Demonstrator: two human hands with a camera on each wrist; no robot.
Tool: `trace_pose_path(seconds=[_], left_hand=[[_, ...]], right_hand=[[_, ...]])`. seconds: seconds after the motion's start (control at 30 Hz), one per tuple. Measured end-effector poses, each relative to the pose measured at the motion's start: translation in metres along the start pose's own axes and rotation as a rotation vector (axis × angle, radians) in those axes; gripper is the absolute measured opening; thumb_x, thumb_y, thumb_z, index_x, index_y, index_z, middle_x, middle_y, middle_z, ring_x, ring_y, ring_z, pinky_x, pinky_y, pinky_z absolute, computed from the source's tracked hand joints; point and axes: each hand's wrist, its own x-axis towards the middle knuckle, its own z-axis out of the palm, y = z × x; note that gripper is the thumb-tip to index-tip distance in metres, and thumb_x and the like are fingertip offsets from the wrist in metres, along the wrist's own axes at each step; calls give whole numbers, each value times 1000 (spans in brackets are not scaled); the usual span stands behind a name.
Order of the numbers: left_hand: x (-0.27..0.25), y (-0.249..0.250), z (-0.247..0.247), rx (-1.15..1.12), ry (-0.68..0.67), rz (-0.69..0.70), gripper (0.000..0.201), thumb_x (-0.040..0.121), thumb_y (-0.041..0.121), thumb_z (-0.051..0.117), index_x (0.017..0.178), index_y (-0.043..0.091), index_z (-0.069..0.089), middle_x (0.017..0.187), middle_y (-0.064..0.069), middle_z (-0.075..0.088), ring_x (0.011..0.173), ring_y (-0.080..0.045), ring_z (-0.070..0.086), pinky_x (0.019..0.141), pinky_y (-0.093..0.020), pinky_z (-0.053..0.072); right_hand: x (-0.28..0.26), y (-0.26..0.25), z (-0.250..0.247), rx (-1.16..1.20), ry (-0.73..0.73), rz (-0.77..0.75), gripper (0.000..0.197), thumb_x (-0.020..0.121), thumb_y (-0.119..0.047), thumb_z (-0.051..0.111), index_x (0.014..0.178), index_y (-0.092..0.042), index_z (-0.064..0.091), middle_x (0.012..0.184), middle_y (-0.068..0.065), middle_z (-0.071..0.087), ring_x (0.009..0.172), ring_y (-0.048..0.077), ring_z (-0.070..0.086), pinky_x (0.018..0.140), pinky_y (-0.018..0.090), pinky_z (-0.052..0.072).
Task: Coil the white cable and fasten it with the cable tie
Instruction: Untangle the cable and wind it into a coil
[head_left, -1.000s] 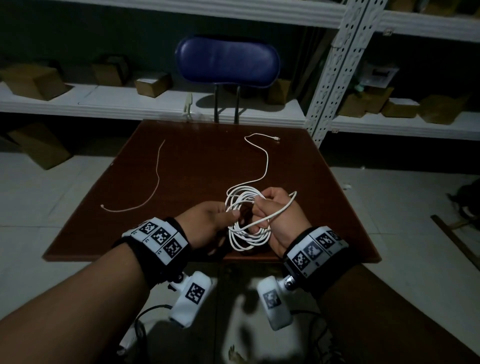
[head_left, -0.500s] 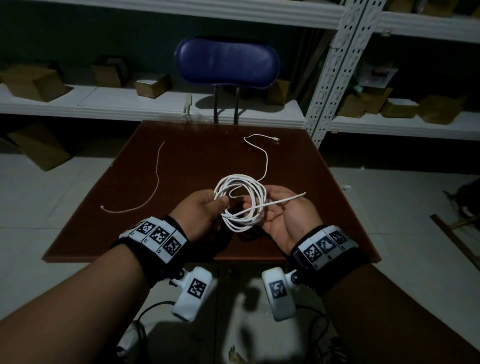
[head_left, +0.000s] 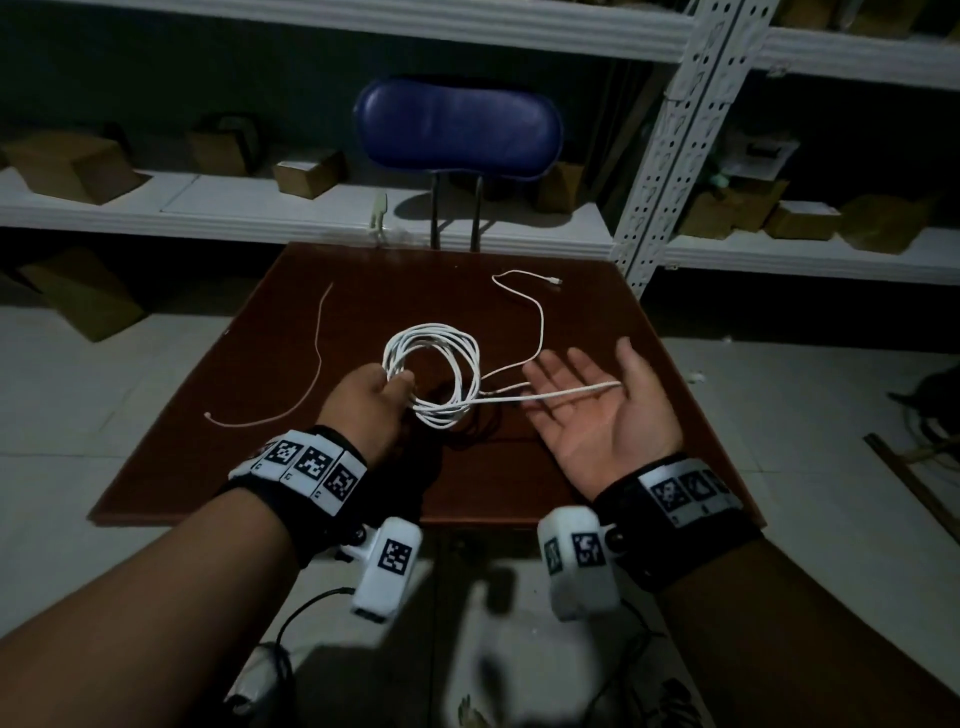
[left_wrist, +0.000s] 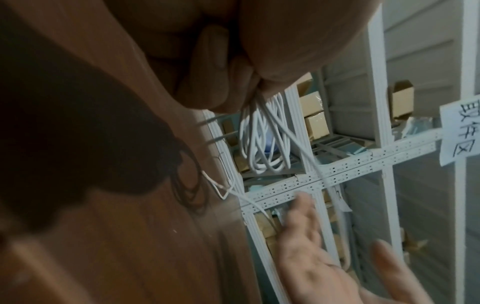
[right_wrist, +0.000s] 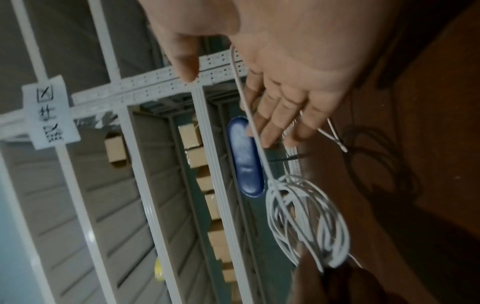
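Left hand is still pinching the white cable coil over the tabletop, but right hand is now lying wide open, palm up, right of the coil, cable end draped across it.

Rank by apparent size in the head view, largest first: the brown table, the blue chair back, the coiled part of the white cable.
1. brown table: largest by far.
2. blue chair back.
3. coil of white cable: smallest, though it is nearer the camera, so true sizes may differ.
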Motion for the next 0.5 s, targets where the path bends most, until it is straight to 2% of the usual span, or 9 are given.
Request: trace_pose_path(seconds=[0.07,0.1,0.17,0.2,0.23,0.3,0.37,0.43,0.5], left_hand=[[1,-1,-2,8,-16,10,31,101,31,53,83,7,61,69,-6,59,63,-19,56,55,-27,37],[0,-1,-3,18,-34,20,31,101,31,53,81,8,61,69,-7,59,64,-21,56,56,-27,38],[-2,-2,-2,54,-112,49,30,100,33,54,81,10,61,73,-12,63,69,-26,60,64,-32,45],[-4,-3,0,75,-161,60,30,100,35,55,83,11,62,77,-16,66,72,-30,63,69,-37,48],[-6,-5,2,84,-204,72,30,99,36,55,84,11,63,80,-17,67,74,-32,64,73,-40,50],[-9,-4,4,97,-280,75,27,100,34,55,83,15,63,76,-11,66,70,-25,63,72,-38,49],[-10,-4,4,101,-338,81,25,100,33,55,82,18,63,73,-2,64,68,-18,61,72,-35,48],[-11,-3,2,141,-387,107,25,101,32,54,82,19,63,75,-1,65,70,-17,61,75,-38,50],[-14,-2,-1,193,-420,128,24,101,32,54,81,20,63,80,-6,67,74,-19,62,78,-41,51]], right_hand=[[5,-2,-1,-33,61,-60,33,102,-41,47,98,-11,59,74,3,65,69,21,72,81,43,56],[8,-1,-2,-116,99,-81,33,104,-39,44,96,-11,58,61,-1,54,54,16,61,73,41,55],[12,3,-6,-333,153,-140,34,106,-39,40,95,-12,59,51,-6,38,41,11,38,59,34,49],[13,5,-7,-426,164,-183,34,106,-38,40,95,-12,60,50,-6,36,39,10,33,54,30,46],[13,7,-8,-503,167,-223,34,106,-37,40,98,-12,61,50,-5,36,39,10,31,50,28,43],[16,8,-10,-632,160,-281,32,106,-35,39,107,-12,62,55,-3,39,40,10,33,47,27,41],[20,8,-14,-738,150,-303,32,106,-32,39,115,-12,62,65,1,47,48,12,43,48,28,43],[22,6,-17,-807,137,-292,33,107,-34,38,120,-15,62,82,6,60,67,17,61,52,29,51],[22,5,-18,-806,109,-248,33,106,-39,36,124,-23,59,101,11,66,90,25,70,64,34,58]])
